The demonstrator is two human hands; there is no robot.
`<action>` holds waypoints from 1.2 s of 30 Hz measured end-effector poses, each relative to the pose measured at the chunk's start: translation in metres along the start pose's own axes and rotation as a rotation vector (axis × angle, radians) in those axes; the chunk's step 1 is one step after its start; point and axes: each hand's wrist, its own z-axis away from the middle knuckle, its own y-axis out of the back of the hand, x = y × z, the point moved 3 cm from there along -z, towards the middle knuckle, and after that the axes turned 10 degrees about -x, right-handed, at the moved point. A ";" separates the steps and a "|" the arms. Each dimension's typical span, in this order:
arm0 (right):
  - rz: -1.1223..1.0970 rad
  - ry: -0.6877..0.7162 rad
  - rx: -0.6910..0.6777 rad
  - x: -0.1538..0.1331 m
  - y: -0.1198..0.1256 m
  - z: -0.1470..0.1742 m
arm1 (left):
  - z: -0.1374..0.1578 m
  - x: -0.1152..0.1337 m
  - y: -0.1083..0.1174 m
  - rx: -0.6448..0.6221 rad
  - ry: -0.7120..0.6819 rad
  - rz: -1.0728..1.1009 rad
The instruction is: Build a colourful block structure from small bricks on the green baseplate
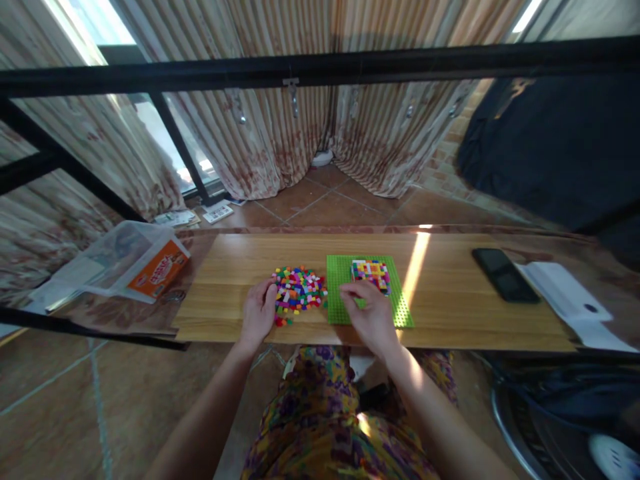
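Observation:
A heap of small coloured building bricks (300,290) lies on the wooden tabletop. My left hand (259,312) rests against the heap's left edge, its fingers curled in and the thumb close beside them. To the right of the heap is a green studded baseplate (340,267). A block of many-coloured bricks (371,272) stands on its upper middle part. Over the baseplate, just below that block, my right hand (371,315) has its thumb and fingers drawn together. Anything within either hand's grasp is too small or hidden to make out.
A phone (505,275) lies on the right of the wooden tabletop (450,300), near a white box (565,290). On the left is a clear plastic tub (115,260) with an orange label. A black metal bar (320,70) runs across beyond the table, before striped curtains (280,140).

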 end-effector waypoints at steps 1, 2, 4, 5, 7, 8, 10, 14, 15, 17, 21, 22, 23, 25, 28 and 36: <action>0.045 0.022 -0.078 -0.005 -0.012 0.002 | 0.000 0.000 0.000 0.002 -0.001 0.000; 0.090 0.039 -0.151 -0.009 -0.024 0.004 | 0.000 0.001 0.000 0.001 -0.002 -0.002; 0.183 0.062 -0.267 -0.013 -0.044 0.006 | 0.001 0.001 0.000 -0.005 -0.002 -0.006; 0.232 0.069 -0.315 -0.014 -0.052 0.006 | 0.001 0.002 0.000 -0.007 -0.001 -0.007; 0.334 0.084 -0.388 -0.015 -0.064 0.004 | 0.001 0.002 0.000 -0.006 0.002 -0.005; 0.382 0.091 -0.415 -0.016 -0.068 0.002 | 0.001 0.002 0.000 -0.003 0.003 -0.002; 0.468 0.098 -0.448 -0.017 -0.074 -0.001 | 0.001 0.001 0.000 0.000 0.002 0.003; 0.592 0.105 -0.501 -0.017 -0.080 -0.004 | 0.001 0.000 -0.001 -0.008 -0.009 0.010; 0.609 0.111 -0.513 -0.017 -0.081 -0.004 | 0.001 0.000 -0.001 -0.008 -0.010 0.009; 0.630 0.120 -0.532 -0.016 -0.081 -0.002 | 0.001 0.000 0.000 -0.009 -0.013 0.005; 0.667 0.119 -0.557 -0.015 -0.079 0.001 | 0.001 0.000 0.000 -0.010 -0.012 0.000; 0.677 0.119 -0.562 -0.016 -0.078 0.002 | 0.001 0.001 0.000 -0.008 -0.012 0.000; 0.688 0.119 -0.569 -0.017 -0.078 0.002 | 0.001 0.001 0.000 -0.005 -0.012 0.000; 0.714 0.116 -0.582 -0.019 -0.078 0.002 | 0.001 0.001 0.000 -0.002 -0.014 0.001; 0.739 0.099 -0.588 -0.020 -0.079 0.003 | 0.000 0.001 0.000 -0.002 -0.007 -0.003; 0.671 0.072 -0.527 -0.009 -0.083 0.011 | 0.000 0.000 0.000 -0.013 0.003 -0.002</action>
